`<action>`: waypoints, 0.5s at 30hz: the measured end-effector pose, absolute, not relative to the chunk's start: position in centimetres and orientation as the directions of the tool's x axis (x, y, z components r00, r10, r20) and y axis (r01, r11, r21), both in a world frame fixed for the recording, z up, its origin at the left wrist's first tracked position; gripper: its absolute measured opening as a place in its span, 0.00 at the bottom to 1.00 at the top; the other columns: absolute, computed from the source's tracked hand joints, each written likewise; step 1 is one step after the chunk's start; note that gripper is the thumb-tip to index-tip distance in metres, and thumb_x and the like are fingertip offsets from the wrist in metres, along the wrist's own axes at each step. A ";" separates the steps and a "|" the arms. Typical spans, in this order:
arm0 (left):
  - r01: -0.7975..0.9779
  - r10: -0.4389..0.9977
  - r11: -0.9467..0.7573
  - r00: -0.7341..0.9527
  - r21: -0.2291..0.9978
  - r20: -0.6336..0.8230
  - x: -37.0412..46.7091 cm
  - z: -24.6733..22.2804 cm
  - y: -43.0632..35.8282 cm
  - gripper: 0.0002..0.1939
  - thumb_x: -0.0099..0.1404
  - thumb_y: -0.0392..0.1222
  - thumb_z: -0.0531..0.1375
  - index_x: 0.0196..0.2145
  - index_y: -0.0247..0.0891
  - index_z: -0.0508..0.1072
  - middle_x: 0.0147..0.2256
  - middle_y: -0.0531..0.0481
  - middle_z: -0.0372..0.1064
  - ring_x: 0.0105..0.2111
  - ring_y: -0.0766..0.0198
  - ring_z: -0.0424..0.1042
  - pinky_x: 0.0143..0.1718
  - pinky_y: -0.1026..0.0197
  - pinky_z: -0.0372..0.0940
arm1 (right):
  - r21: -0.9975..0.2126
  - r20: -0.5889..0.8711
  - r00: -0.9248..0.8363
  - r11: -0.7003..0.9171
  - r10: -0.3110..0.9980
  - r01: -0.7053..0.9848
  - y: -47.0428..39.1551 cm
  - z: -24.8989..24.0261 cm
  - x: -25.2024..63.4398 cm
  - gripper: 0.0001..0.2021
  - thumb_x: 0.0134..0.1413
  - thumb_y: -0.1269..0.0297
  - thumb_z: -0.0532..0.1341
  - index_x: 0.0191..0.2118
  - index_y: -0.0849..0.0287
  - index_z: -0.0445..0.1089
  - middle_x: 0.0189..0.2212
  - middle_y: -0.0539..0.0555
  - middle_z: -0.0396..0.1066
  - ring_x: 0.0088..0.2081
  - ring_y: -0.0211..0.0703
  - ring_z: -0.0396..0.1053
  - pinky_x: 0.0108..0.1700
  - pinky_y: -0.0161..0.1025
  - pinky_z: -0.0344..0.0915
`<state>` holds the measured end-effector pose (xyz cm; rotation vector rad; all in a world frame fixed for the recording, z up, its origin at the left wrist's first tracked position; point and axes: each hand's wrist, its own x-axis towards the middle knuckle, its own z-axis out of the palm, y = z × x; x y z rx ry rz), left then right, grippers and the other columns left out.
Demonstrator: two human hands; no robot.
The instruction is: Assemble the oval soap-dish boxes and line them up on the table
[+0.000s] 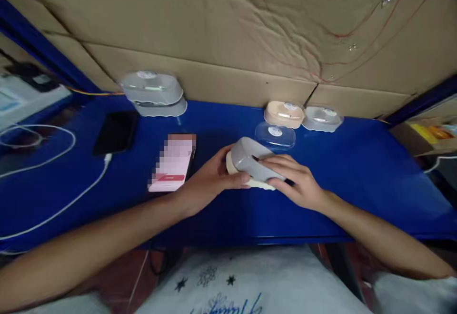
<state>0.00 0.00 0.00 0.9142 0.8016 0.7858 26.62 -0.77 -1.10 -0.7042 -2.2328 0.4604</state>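
Just above the desk's front half, a small rounded grey plastic box part (250, 158) is tilted over a cream base (262, 184) with a wavy rim. My left hand (217, 176) grips the left end of both parts, thumb along the near side. My right hand (294, 178) is closed on the grey part's right end, its fingers over the top and its thumb at the near edge. Whether the two parts are joined cannot be made out. Just behind my hands lies a clear lid (276, 135) with a round white label.
On the blue desk (221, 228), a peach box (284, 115), a grey box (323, 119) and a grey lidded stack (155, 96) stand along the cardboard wall (214, 28). A lit phone (174, 161), a dark phone (117, 132) and a white cable (85, 195) lie left.
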 end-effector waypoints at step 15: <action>-0.250 0.872 0.346 0.441 0.904 -0.212 0.4 0.4 0.9 0.41 0.52 0.41 0.80 0.61 0.41 0.72 0.62 0.42 0.71 0.66 0.41 0.65 0.61 0.47 0.66 | -0.448 0.506 -0.636 0.808 0.583 0.383 -1.1 -0.7 26.4 0.29 0.70 0.60 0.66 0.72 0.49 0.62 0.60 0.60 0.75 0.61 0.53 0.73 0.61 0.55 0.72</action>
